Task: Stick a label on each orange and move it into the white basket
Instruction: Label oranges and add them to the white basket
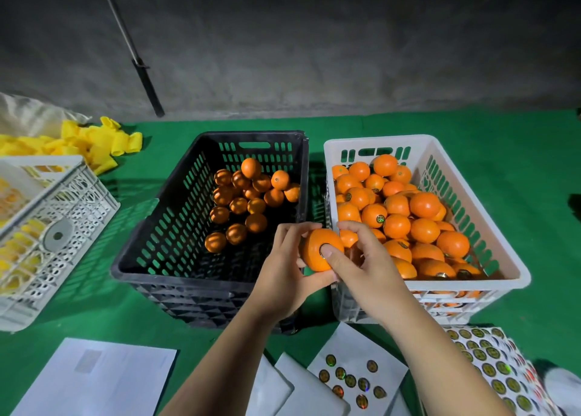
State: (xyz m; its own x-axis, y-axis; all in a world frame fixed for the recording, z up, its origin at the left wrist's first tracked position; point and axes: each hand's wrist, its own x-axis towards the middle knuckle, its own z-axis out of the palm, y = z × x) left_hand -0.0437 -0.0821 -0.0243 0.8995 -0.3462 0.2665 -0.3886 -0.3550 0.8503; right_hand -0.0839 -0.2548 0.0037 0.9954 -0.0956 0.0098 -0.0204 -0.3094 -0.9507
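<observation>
My left hand (284,268) grips an orange (312,253) between the two baskets, just above their near rims. My right hand (361,258) holds the same orange from the right, its thumb pressing a round label (324,248) onto the peel. The black basket (163,227) on the left holds several unlabelled oranges (243,202). The white basket (512,268) on the right is heaped with labelled oranges (408,224).
Sheets of round labels lie in front: a partly used sheet (355,381) and a full sheet (490,359) at the right. Blank white papers (97,381) lie at front left. A white crate (50,233) and yellow foam sleeves (94,142) sit on the green mat at left.
</observation>
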